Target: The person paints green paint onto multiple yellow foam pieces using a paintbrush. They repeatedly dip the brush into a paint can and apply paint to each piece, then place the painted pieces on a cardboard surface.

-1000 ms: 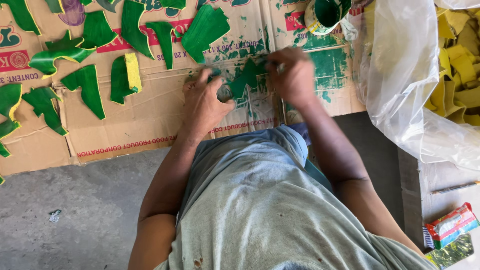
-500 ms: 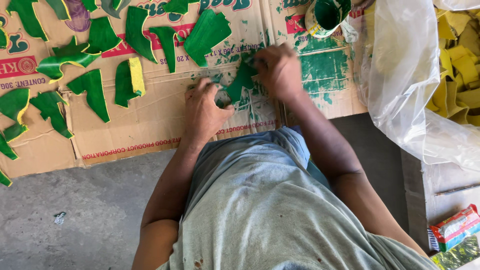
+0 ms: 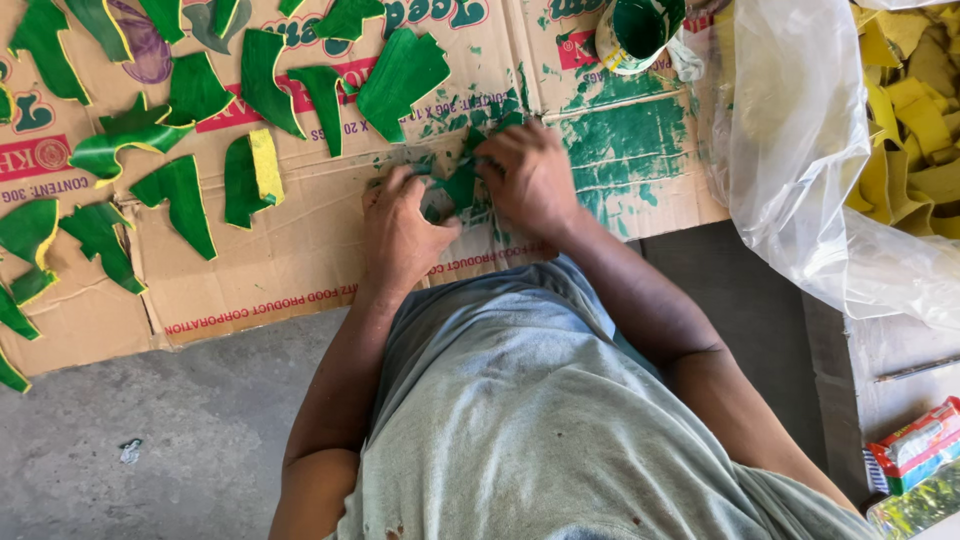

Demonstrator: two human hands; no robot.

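Observation:
Both my hands meet over a small green-painted cut-out piece (image 3: pixel 462 186) lying on the flattened cardboard sheet (image 3: pixel 300 270). My left hand (image 3: pixel 400 228) grips the piece's left edge with curled fingers. My right hand (image 3: pixel 530 175) is closed over its top right side, fingertips pressed onto it. The fingers hide most of the piece. Green paint smears (image 3: pixel 630 140) cover the cardboard just right of my hands.
Several painted green leaf-shaped pieces (image 3: pixel 400 75) lie spread over the cardboard to the left, one of them half yellow (image 3: pixel 250 175). A cup of green paint (image 3: pixel 640 30) stands at the top. A clear plastic bag of yellow pieces (image 3: pixel 900 150) sits on the right, above small packets (image 3: pixel 915 450).
My right hand has slid left and nearer to my body, closing up against my left hand. The green piece stays between them.

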